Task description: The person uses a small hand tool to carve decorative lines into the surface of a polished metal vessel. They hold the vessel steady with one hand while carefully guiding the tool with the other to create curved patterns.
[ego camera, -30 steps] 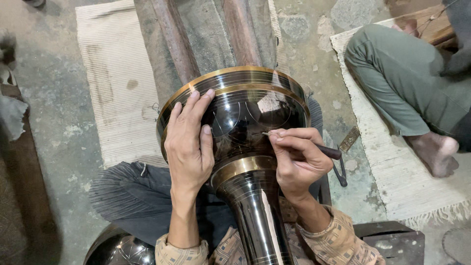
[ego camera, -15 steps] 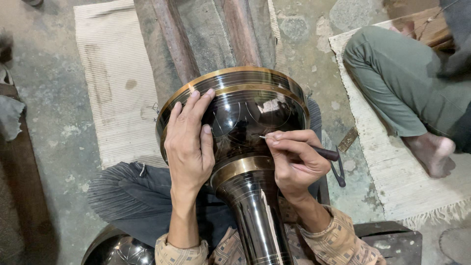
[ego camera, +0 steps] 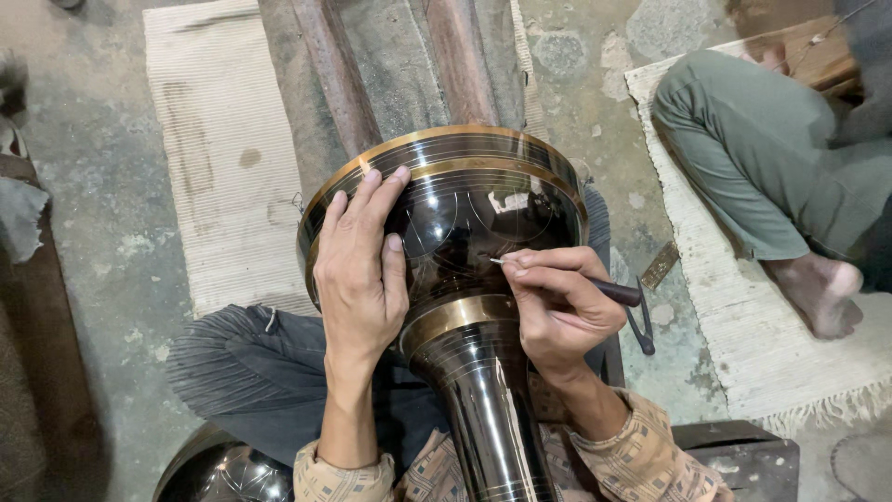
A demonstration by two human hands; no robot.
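The black vase (ego camera: 465, 242) with brass bands lies tilted across my lap, its bowl pointing away from me. I have my left hand (ego camera: 360, 270) spread flat on the bowl, fingers open. My right hand (ego camera: 557, 302) is closed around a thin engraving tool (ego camera: 595, 286), its tip touching the dark surface. Another person's green-trousered leg (ego camera: 743, 158) rests on a woven mat (ego camera: 715, 307) to my right.

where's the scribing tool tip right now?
Head view, centre-right: the tool is in the right hand, its tip on the dark bowl of the vase, just right of the left hand, above the brass band.
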